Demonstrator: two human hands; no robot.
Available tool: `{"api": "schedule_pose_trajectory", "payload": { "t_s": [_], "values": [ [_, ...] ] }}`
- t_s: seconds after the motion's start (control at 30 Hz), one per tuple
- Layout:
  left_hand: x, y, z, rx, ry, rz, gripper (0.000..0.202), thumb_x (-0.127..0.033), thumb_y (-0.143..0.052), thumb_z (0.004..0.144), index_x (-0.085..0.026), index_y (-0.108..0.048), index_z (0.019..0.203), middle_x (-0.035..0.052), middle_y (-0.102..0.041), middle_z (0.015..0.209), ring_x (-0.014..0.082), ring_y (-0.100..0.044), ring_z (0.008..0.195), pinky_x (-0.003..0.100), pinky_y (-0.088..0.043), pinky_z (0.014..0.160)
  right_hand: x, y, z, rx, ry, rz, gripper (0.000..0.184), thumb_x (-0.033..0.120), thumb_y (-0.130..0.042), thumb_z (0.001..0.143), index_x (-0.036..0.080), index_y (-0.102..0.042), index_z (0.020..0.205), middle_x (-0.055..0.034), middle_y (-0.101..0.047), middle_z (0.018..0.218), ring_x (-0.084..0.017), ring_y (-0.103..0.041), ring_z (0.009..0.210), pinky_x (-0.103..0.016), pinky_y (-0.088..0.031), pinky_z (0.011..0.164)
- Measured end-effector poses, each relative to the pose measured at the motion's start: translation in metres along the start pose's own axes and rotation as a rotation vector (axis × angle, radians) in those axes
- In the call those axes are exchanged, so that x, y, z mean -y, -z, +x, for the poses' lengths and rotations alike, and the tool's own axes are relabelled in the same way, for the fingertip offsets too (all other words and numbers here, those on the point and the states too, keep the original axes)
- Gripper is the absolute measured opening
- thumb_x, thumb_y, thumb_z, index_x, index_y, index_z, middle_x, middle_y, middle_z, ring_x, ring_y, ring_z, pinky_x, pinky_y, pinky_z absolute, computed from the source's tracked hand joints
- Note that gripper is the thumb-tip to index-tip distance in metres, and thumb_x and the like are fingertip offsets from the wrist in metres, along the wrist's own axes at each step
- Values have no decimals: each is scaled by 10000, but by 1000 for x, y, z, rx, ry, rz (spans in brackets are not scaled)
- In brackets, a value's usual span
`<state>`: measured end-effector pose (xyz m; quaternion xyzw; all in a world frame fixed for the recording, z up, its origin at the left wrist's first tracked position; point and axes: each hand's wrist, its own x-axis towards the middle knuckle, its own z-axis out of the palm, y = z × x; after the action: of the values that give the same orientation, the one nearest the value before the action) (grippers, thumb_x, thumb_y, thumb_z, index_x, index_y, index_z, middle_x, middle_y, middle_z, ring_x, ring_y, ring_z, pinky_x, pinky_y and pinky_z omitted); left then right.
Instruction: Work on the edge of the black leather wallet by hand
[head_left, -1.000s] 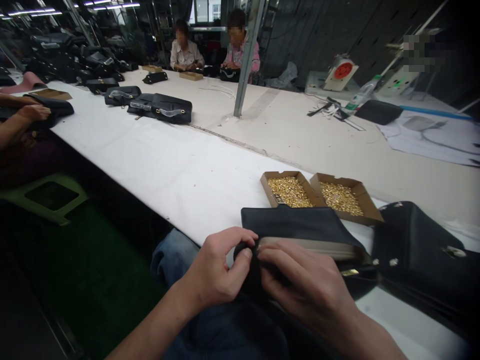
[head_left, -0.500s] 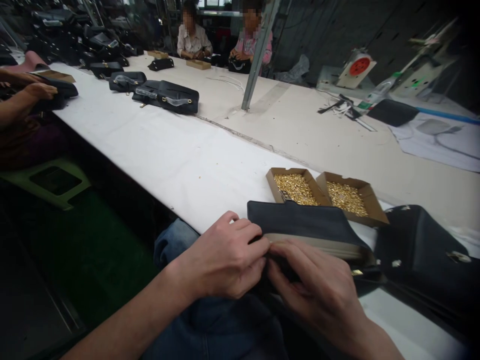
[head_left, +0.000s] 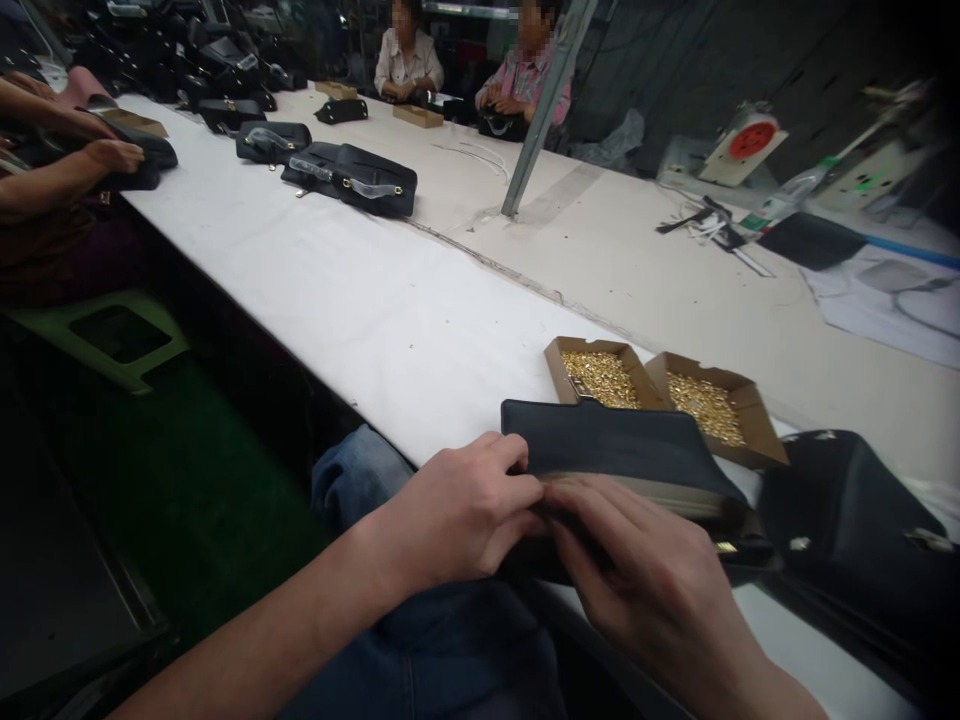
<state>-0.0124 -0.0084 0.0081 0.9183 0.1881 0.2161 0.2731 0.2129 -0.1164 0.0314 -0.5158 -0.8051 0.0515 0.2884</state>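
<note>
A black handbag (head_left: 607, 432) lies at the table's near edge with its flap raised and its beige lining showing. My left hand (head_left: 472, 505) pinches the bag's near left edge, its fingers closed. Right beside it, my right hand (head_left: 637, 560) grips the same edge, fingertips meeting those of the left. Whether a small part sits between the fingertips is hidden. A gold metal fitting (head_left: 727, 547) shows on the bag's right front. Just behind the flap stand two cardboard boxes, a left box (head_left: 651, 385) and a right box (head_left: 766, 430), both holding many small gold metal pieces.
Another black bag (head_left: 840, 500) sits close on the right. Several black bags (head_left: 375, 180) line the table further left. A metal post (head_left: 547, 110) rises from the table. A co-worker's hands (head_left: 112, 158) handle a bag at far left; two people sit across.
The whole view has shifted slightly, so the background sits further right. Both hands stay at the bag's edge, with my left fingers a little changed in position.
</note>
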Motion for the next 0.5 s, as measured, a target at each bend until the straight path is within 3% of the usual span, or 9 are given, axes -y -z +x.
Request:
{"api": "schedule_pose_trajectory", "payload": {
  "t_s": [0.13, 0.4, 0.5],
  "values": [
    [-6, -6, -1, 0, 34, 32, 87, -171, -679, 1125, -188, -658, 1042, 74, -632, 1244, 261, -656, 1145, 395, -629, 875, 3, 2, -2, 46, -4, 17, 225, 82, -577, 1203, 184, -710, 1353, -61, -757, 1289, -175, -736, 1148, -306, -561, 1031],
    [-9, -19, -5, -62, 6, 117, 145, -97, -574, 1157, -174, -641, 1054, 56, -592, 1178, 241, -603, 1119, 387, -590, 815, 6, 2, -4, 47, 16, -25, 276, 66, -506, 1206, 170, -713, 1357, -82, -750, 1325, -181, -736, 1208, -300, -565, 1091],
    [-5, -28, -4, -114, -26, 107, 165, -90, -562, 1161, -160, -633, 1029, 56, -581, 1148, 239, -592, 1121, 388, -588, 853, 7, 2, -7, 53, 18, -40, 318, 69, -482, 1204, 172, -709, 1402, -86, -747, 1376, -183, -740, 1239, -297, -579, 1095]
  ]
}}
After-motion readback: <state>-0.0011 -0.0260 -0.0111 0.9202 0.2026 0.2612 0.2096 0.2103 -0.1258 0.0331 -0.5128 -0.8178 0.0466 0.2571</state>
